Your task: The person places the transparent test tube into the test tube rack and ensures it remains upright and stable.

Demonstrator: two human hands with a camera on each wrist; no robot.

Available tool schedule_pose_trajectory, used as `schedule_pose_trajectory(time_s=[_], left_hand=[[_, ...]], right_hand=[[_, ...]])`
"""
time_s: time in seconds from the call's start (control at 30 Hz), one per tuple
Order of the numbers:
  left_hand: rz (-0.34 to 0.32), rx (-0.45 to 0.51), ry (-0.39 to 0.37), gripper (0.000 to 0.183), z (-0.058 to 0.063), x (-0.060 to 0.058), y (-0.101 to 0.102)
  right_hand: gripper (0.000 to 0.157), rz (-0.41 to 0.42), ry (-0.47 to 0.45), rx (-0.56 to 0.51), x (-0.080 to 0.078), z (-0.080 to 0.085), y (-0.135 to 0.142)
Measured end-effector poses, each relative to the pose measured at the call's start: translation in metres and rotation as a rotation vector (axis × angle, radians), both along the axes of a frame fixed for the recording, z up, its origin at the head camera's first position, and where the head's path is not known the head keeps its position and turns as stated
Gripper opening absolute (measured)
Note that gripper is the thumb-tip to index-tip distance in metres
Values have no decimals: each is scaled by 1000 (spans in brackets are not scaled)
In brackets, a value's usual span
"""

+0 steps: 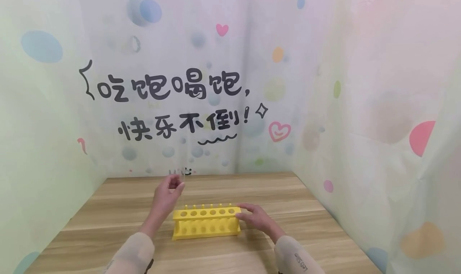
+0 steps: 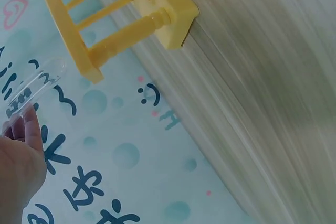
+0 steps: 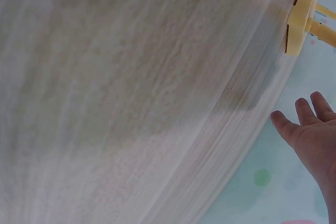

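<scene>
A yellow test tube rack (image 1: 206, 222) stands upright on the wooden table, with a row of round holes in its top plate. My left hand (image 1: 166, 193), raised behind the rack's left end, pinches a clear test tube (image 2: 38, 90) between thumb and fingers. In the left wrist view the tube slants from the fingertips towards the rack's top plate, its far end apart from the pegs. At the rack's right end, my right hand (image 1: 258, 218) grips the top plate between thumb and forefinger. Its other fingers (image 3: 307, 111) stretch out straight in the right wrist view.
Wood-grain tabletop (image 1: 281, 250) surrounds the rack. A patterned curtain (image 1: 173, 45) with dots, hearts and dark lettering hangs behind the table, and similar sheets close off both sides. Thin yellow pegs (image 1: 203, 206) rise along the rack's back edge.
</scene>
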State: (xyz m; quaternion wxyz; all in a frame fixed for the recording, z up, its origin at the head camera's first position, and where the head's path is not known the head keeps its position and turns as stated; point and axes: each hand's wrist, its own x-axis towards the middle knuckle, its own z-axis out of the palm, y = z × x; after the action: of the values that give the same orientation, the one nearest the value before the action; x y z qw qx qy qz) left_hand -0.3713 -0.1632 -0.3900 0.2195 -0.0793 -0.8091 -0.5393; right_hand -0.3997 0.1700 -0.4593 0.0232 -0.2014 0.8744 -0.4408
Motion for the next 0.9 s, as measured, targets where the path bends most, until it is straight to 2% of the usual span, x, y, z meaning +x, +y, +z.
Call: schedule_pose_trajectory(time_s=[0.23,0.9], left_hand=[[-28,22,-11,39,-6,3,6],[-47,-61,-56,40,-36,10,-2]], right_hand=[[48,7,3,-16,2,1,-1],[49,8,-3,-12,0,-2,1]])
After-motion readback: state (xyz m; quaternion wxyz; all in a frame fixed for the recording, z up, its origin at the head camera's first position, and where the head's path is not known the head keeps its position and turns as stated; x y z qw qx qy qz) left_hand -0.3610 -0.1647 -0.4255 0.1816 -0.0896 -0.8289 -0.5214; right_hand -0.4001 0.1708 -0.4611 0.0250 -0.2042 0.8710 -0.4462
